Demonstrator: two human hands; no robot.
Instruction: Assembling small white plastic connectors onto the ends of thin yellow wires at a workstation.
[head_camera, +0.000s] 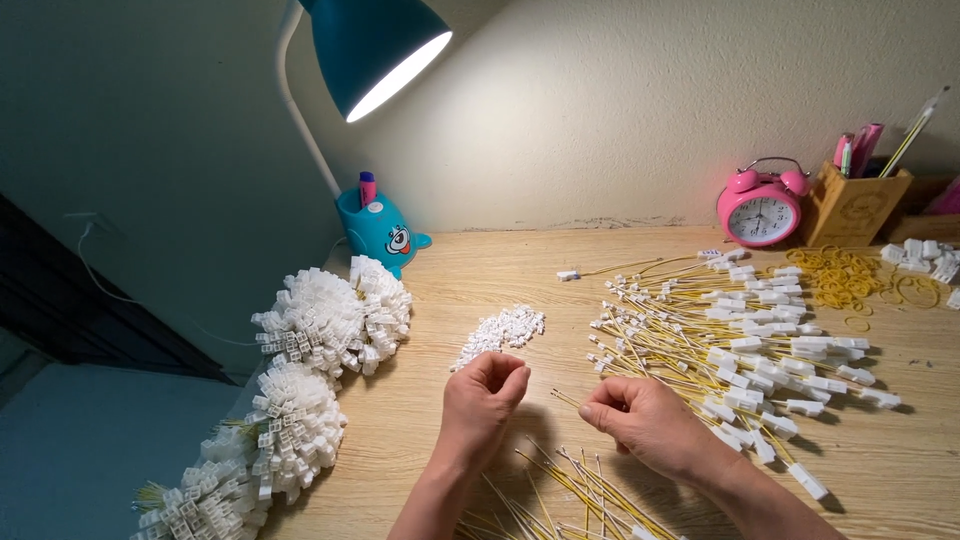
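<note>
My left hand (482, 402) hovers over the wooden desk (480, 280), fingers pinched together near a small heap of tiny white plastic connectors (500, 333). Whether it grips one of them is too small to tell. My right hand (645, 418) is closed on the end of a thin yellow wire (566, 400) that points toward the left hand. A spread of yellow wires with white plugs (745, 335) lies just right of the right hand. More yellow wires (570, 495) lie under my forearms near the front edge.
Bundles of finished white connector clusters (320, 330) pile along the desk's left edge. A teal desk lamp (380, 230) stands at the back left. A pink alarm clock (760, 210), a wooden pen holder (852, 205), yellow rubber bands (845, 280) and white plugs (925, 258) sit at the back right.
</note>
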